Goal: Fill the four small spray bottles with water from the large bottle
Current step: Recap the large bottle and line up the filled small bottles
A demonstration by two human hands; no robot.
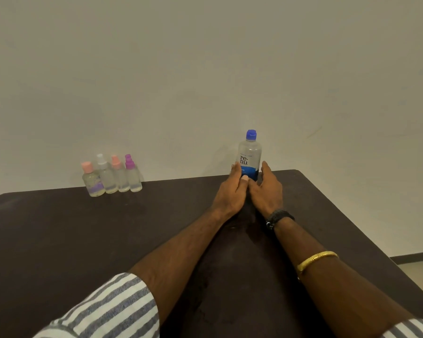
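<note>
- At the far edge of the dark table, seen from the head camera, the large bottle stands upright close to the wall, its blue cap on.
- Both arms reach well forward, and both hands meet at the bottle's base. That looks like a steadying two-handed hold, suited to a tall bottle that tips easily.
- The left hand grips the lower left side, its fingers curling round the bottle and its thumb pressed across the front of the blue label.
- The right hand lies against the lower right side with its fingers close together and pointing up. Whether they wrap behind the bottle cannot be told from here.
- Well off to the left, the four small spray bottles wait in a tight row at the back edge, touching one another, every top fitted.
- Their plastic is cloudy, so their fill level is hard to read.
- By the look of it, pouring has not begun. The cap likely has to come off first, and so do the sprayer tops.
- A dark wristband and a gold bangle sit on the right arm, and a striped sleeve covers the left.
</note>
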